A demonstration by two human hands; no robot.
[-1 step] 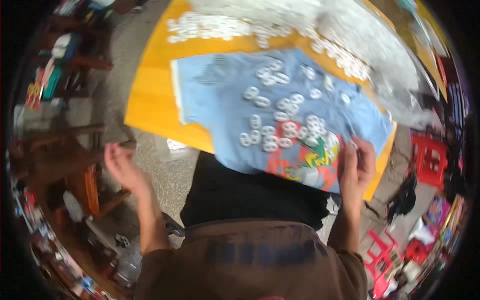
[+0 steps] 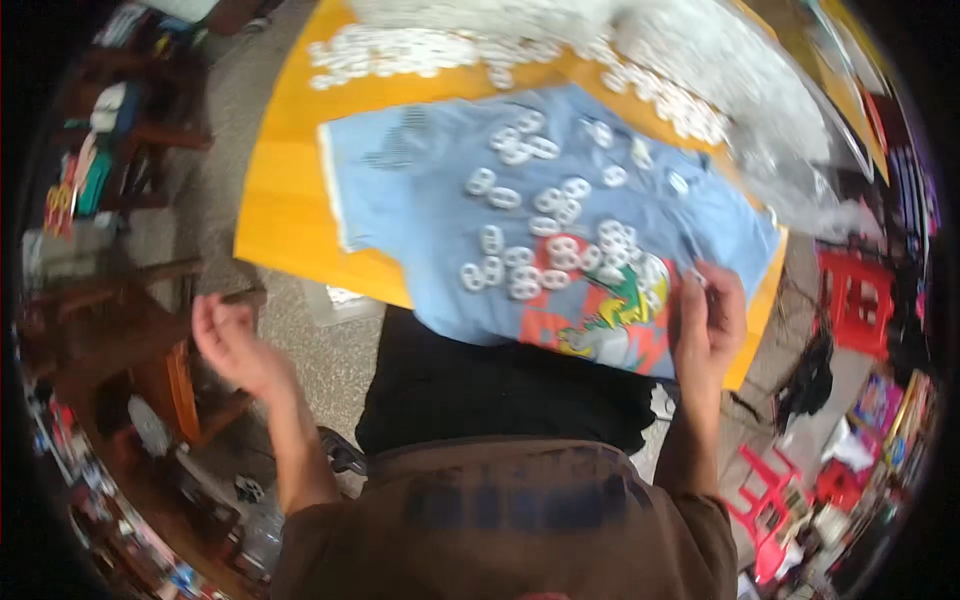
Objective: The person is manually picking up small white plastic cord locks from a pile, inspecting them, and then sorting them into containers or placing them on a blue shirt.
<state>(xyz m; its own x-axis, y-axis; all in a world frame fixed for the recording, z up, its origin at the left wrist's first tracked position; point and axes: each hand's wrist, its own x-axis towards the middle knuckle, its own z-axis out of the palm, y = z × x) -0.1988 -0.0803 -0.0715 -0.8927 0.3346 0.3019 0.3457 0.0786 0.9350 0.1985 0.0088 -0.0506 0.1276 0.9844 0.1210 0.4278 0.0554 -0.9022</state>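
A light blue T-shirt [image 2: 390, 205] with a bright cartoon print lies spread over a yellow table top [image 2: 285, 215]. Scattered across it are several small white plastic pieces [image 2: 563, 252], each with two holes. At the shirt's right side my right hand [image 2: 712, 315] is closed in a pinch, with a small white piece [image 2: 697, 277] just showing at the fingertips. My left hand [image 2: 235, 345] hovers off the table's left side, palm up, fingers loosely curled and partly apart. Nothing shows in it. Below the table edge a clear container [image 2: 340, 303] holds more white pieces.
More white pieces [image 2: 400, 52] line the far part of the table, beside large clear plastic bags [image 2: 715, 70]. Dark wooden furniture [image 2: 110, 310] stands on the left. Red plastic stools [image 2: 855, 300] and piled goods are on the right.
The whole view has shifted slightly, so the table and shirt appear a little further left. Both hands keep nearly the same pose.
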